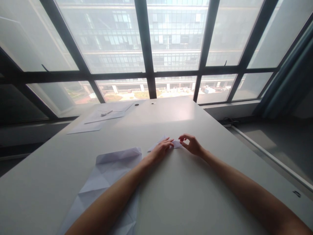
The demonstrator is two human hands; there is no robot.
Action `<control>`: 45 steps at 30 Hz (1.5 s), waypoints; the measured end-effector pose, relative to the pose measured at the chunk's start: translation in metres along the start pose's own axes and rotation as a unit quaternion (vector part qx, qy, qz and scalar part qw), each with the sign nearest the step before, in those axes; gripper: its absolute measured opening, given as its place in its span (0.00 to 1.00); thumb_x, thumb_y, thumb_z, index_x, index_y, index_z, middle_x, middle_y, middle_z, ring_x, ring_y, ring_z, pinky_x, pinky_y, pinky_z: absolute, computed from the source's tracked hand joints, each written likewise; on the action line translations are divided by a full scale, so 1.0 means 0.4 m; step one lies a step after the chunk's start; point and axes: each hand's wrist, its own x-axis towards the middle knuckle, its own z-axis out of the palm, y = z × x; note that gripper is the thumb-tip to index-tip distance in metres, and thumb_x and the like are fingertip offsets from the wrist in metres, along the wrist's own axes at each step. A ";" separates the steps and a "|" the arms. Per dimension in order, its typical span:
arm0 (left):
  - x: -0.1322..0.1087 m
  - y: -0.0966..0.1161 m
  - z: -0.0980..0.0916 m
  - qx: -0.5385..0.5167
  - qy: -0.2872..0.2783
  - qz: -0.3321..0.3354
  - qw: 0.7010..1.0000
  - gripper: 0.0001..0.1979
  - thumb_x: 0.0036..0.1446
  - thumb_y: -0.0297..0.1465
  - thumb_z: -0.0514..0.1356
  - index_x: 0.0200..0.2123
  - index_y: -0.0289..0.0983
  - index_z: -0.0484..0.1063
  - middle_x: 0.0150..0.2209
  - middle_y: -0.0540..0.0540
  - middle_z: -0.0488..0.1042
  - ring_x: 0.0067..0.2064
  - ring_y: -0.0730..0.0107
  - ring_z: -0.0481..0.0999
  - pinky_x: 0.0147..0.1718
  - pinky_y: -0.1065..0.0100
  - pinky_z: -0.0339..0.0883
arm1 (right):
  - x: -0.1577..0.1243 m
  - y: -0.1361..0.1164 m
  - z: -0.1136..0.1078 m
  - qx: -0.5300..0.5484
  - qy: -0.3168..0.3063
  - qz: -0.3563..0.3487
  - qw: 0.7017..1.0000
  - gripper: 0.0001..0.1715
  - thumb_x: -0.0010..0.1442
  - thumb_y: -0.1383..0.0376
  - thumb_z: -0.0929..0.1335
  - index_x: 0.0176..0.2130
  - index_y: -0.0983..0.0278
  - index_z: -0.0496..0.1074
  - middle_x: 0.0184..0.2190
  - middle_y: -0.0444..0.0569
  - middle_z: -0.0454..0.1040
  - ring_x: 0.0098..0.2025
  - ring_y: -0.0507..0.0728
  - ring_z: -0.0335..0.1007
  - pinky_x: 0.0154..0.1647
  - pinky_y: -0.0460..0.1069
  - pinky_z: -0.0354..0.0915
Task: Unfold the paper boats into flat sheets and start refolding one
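Small folded white paper (177,144) on glossy white surface (171,186), between two bare hands; white paper also shows left of left hand, cannot tell if same piece. Left hand (161,148) lies over paper, fingers slightly bent; cannot tell if pinching. Right hand (192,145) at paper's right end, thumb and forefinger curved close together; cannot tell if gripping. Large creased white paper sheet (110,173) partly under left forearm. Farther left, flat white sheets (85,128), small white object (106,113) on top. Beyond, dark-framed windows (150,62).
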 end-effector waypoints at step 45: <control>0.003 0.021 -0.009 -0.011 0.031 0.036 0.999 0.21 0.63 0.19 0.51 0.52 0.41 0.76 0.50 0.43 0.73 0.52 0.62 0.72 0.56 0.59 0.66 | 0.007 -0.002 -0.021 -0.027 -0.172 0.066 0.982 0.09 0.63 0.63 0.69 0.39 0.60 0.80 0.39 0.51 0.75 0.48 0.61 0.66 0.54 0.55 0.62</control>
